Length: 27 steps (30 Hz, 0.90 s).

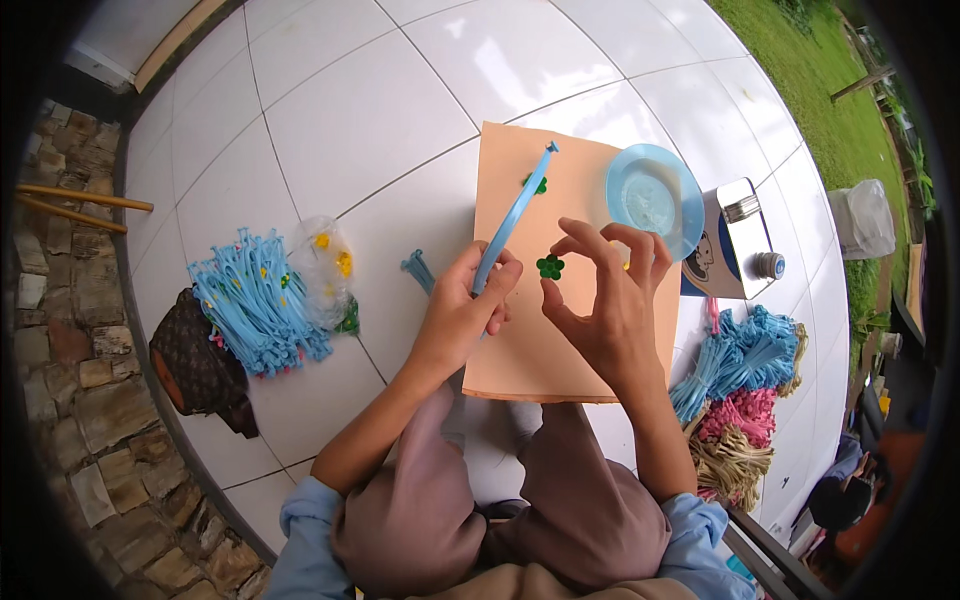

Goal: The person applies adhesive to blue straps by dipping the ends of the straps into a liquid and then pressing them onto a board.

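The small green flower-shaped piece (pixel 550 267), pinched by its edges between the thumb and forefinger of the right hand (pixel 612 305), looked liable to slip onto the peach board (pixel 510 370) below if that slight grip loosened, and the long blue strip (pixel 514 216) might have twisted or sprung aside, since the left hand (pixel 462 305), closed around its lower part, left the upper length unsupported. Held above the board's middle, the piece was glossy and round-petalled; the strip, slender and smooth, slanted up to a small flared tip, partly covering a second green flower (pixel 540 186).
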{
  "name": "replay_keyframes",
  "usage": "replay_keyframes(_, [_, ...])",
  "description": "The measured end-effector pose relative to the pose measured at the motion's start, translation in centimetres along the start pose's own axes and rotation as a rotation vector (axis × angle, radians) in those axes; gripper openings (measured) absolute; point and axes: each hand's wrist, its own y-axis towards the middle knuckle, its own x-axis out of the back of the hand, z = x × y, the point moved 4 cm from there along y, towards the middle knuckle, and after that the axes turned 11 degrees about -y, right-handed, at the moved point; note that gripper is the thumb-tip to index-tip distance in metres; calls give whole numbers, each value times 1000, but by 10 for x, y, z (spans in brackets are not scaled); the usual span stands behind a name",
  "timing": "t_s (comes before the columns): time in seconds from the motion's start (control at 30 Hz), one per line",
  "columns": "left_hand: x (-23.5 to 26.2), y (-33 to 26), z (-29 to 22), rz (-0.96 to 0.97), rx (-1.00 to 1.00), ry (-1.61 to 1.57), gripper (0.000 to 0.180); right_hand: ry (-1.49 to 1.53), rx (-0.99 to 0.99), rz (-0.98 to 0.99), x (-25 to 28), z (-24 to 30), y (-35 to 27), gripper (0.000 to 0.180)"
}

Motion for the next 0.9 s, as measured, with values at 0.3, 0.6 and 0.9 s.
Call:
replay_keyframes(0.3, [3, 0, 1, 16, 63, 19, 22, 10, 82, 13, -6, 10, -10, 55])
replay_keyframes(0.6, [5, -2, 0, 29, 134, -73, 21, 1, 261, -91, -14, 10, -19, 45])
replay_keyframes(0.9, [-2, -17, -9, 99, -69, 32, 27, 1528, -844, -42, -22, 4, -19, 51])
